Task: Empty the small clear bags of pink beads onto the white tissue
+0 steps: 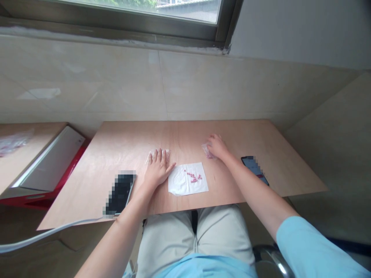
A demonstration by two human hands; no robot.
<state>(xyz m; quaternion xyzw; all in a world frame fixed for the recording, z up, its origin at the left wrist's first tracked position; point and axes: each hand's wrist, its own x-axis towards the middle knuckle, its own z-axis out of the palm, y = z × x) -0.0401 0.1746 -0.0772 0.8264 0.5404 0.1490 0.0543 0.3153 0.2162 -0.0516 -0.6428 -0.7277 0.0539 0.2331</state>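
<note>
My left hand [157, 168] lies flat on the table with its fingers spread, partly over a clear plastic bag [167, 153]. My right hand [217, 146] is curled at the edge of a small clear bag of pink beads [208, 151]; its fingertips are partly hidden. Between the hands, close to the left thumb, a white tissue [179, 183] is laid out flat. Several pink beads [193, 177] are scattered on it.
A dark-screened device [120, 193] with a white cable [52, 234] sits at the table's left front. A phone [255, 169] lies by my right forearm. The wooden table [185, 133] meets a tiled wall under a window. Another table with a plastic bag [14, 143] stands left.
</note>
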